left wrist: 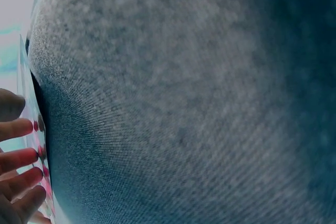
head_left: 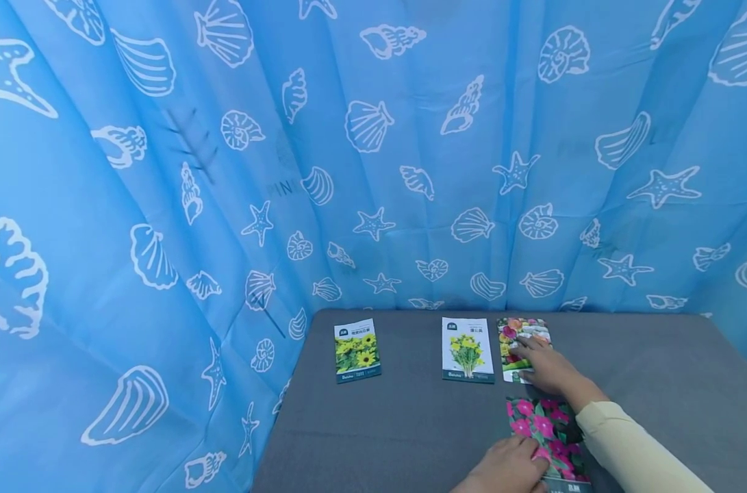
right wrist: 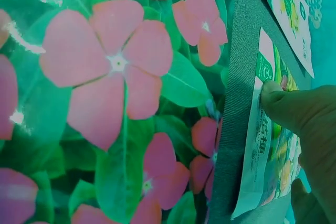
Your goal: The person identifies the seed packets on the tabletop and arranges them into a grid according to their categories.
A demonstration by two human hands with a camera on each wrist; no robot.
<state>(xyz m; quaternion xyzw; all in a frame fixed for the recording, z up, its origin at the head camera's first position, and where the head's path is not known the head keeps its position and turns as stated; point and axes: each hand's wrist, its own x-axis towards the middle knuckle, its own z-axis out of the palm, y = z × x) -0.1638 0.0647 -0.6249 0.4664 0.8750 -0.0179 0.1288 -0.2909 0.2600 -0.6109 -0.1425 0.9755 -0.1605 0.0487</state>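
Note:
My left hand (head_left: 507, 467) holds a seed packet with pink flowers (head_left: 542, 423) by its left side, close in front of me. The left wrist view shows its fingers (left wrist: 21, 157) along the packet, which appears nearly edge-on. Farther back, my right hand (head_left: 550, 368) rests on a seed packet with mixed-colour flowers (head_left: 521, 326) lying on the grey table. In the right wrist view its thumb (right wrist: 281, 100) presses near one end of that packet, and the pink-flower packet looms large beside it. Part of the mixed-colour packet is hidden under the right hand.
Just left of the mixed-colour packet lies a white packet with a yellow-flowered plant (head_left: 467, 350). A packet with yellow daisy-like flowers (head_left: 357, 350) lies at the table's far left. The grey tabletop (head_left: 410, 424) meets a blue shell-patterned curtain (head_left: 404, 171) behind and left.

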